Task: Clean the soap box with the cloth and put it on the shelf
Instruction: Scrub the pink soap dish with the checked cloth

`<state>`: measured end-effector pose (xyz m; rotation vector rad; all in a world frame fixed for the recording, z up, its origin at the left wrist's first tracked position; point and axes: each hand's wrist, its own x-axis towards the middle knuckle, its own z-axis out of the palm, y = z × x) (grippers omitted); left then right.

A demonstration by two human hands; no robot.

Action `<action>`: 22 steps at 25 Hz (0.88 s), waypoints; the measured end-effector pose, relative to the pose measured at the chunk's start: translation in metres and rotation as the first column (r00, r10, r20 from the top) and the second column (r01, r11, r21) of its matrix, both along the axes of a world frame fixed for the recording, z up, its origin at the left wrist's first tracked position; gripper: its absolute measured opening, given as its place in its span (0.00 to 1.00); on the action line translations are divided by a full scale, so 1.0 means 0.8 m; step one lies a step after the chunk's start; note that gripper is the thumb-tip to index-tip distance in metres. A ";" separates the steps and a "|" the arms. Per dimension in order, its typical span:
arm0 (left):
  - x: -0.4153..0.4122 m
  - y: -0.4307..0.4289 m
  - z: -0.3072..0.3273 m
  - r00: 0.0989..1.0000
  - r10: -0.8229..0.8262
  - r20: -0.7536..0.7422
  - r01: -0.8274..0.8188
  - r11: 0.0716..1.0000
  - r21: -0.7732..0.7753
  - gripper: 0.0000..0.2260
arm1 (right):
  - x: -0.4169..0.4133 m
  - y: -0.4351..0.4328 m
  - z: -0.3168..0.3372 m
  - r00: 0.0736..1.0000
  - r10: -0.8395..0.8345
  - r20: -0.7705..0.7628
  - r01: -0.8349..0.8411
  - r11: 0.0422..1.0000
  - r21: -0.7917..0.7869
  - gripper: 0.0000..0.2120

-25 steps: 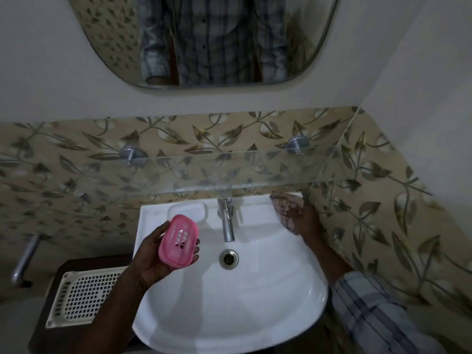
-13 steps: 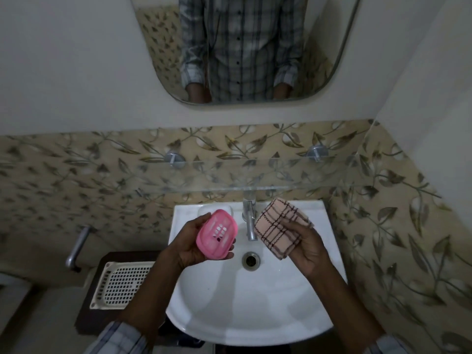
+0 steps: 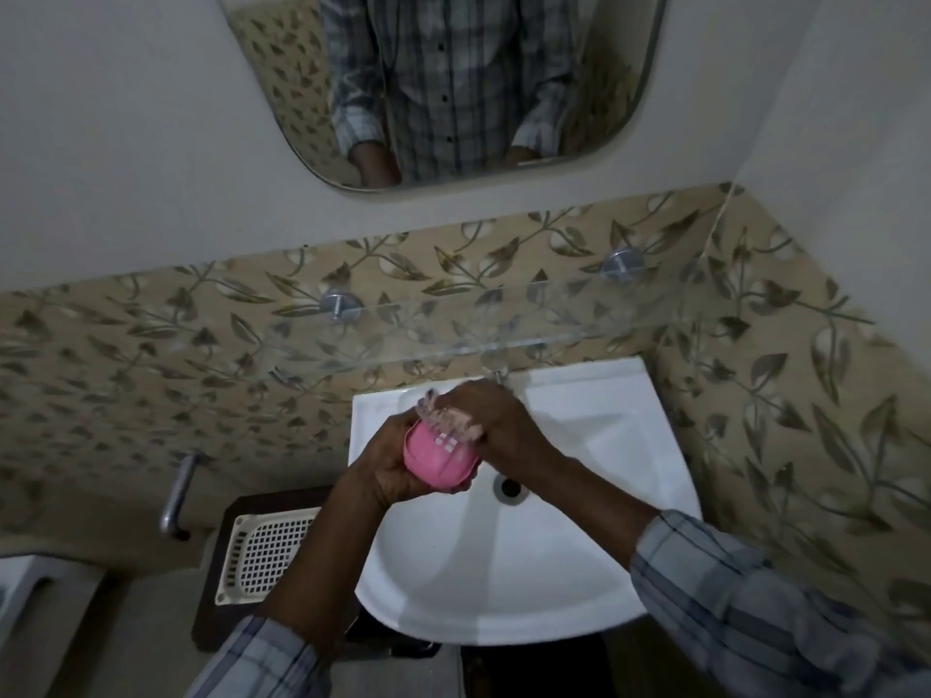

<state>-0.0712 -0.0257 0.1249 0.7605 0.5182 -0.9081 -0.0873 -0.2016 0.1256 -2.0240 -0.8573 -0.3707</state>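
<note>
Both hands meet over white sink (image 3: pixel 579 586), toward its 10 o'clock side. Left hand (image 3: pixel 388 471) cups pink soap box (image 3: pixel 436 458) from below and from 9 o'clock, fingers curled round its edge. Right hand (image 3: pixel 499 425) closed on checked cloth (image 3: pixel 446 420), pressing it against soap box's upper end at 12 o'clock; cloth blurred. Drain (image 3: pixel 510 488) just beside soap box at 3 o'clock. Glass shelf (image 3: pixel 504 330) on leaf-patterned wall at 12 o'clock, well apart from hands. Cream perforated tray (image 3: pixel 267 551) at sink's 9 o'clock.
</note>
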 end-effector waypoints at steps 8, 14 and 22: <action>0.014 -0.005 0.013 0.997 0.073 0.000 -0.073 0.985 -0.157 0.18 | 0.015 0.009 0.010 0.992 0.111 -0.057 -0.115 0.991 -0.070 0.14; -0.001 -0.011 -0.011 0.957 0.192 0.219 -0.200 0.980 0.014 0.22 | -0.007 0.028 0.008 0.942 -0.255 -0.220 0.245 0.967 -0.071 0.18; -0.016 -0.022 -0.012 0.893 0.220 0.394 -0.272 0.959 0.083 0.22 | 0.004 0.047 0.024 0.726 -0.524 -0.446 0.515 0.843 -0.151 0.14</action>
